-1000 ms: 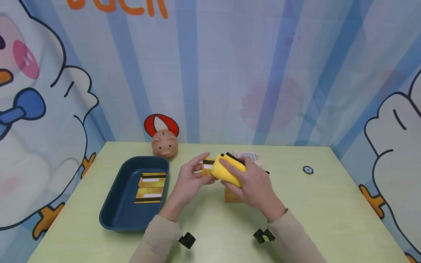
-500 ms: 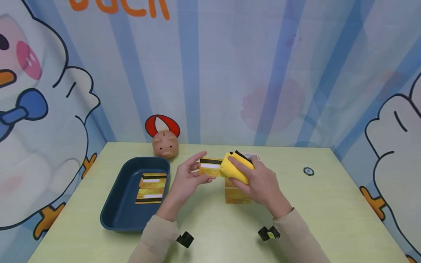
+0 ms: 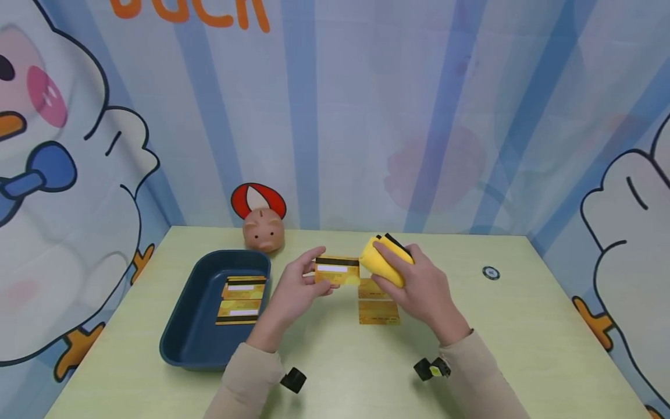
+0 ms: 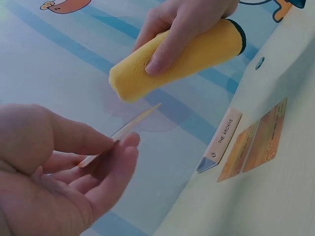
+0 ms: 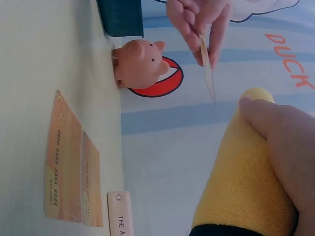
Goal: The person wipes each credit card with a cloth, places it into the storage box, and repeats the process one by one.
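Observation:
My left hand pinches a gold bank card by its left end, between thumb and fingers. The card's face with a black stripe and white strip shows in the head view; the left wrist view has it nearly edge-on. My right hand grips a rolled yellow cloth with dark edging. The cloth's rounded end is close to the card's right end, with a gap between them in the right wrist view. Below the right hand, two gold cards lie on the table, partly covered by the hand and cloth in the head view.
A dark blue tray on the left holds several gold cards. Behind it stands a pink piggy bank. A round chip lies at the right. A pale box lettered "THE ARCHIVE" sits beyond the table cards.
The right hand has moved right with the cloth, drawing it off the card, so the whole card face now shows. The left hand has shifted slightly left. More of the table cards is uncovered.

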`<state>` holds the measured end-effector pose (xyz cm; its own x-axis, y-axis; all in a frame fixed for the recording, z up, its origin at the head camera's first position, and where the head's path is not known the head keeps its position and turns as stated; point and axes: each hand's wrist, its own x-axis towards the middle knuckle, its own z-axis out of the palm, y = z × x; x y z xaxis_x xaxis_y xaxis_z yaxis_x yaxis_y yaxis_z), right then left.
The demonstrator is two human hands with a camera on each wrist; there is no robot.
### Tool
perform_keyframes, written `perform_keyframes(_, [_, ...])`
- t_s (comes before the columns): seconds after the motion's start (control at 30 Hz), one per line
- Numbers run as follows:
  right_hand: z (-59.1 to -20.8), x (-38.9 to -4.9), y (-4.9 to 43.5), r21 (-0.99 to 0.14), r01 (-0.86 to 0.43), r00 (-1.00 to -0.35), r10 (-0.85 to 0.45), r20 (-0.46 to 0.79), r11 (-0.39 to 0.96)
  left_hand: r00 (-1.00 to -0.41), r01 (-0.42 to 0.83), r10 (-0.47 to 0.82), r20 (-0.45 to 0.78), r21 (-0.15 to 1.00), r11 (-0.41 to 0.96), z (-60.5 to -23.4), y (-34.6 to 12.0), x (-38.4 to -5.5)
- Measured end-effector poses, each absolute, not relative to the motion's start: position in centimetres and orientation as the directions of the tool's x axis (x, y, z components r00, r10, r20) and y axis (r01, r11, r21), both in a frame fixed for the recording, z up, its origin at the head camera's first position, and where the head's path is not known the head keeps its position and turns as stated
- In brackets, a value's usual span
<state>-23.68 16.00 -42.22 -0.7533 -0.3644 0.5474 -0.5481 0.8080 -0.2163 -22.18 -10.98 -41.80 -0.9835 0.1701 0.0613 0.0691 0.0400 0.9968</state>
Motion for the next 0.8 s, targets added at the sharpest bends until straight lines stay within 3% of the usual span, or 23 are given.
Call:
perform_keyframes(0.6, [-41.9,-23.5,16.1,-0.242,-0.557,-0.758,-0.366,0.54,0.795,-0.988,0.136,0.115,0.106,0.946,0.294,-38.7,-17.2,-21.6])
perform_keyframes(0.8, [-41.9,-23.6,16.2,-0.253,-0.559,-0.761,-0.367,0.535,0.79,-0.996,0.083,0.053,0.067,0.918,0.388,-37.1,-21.0,-21.4])
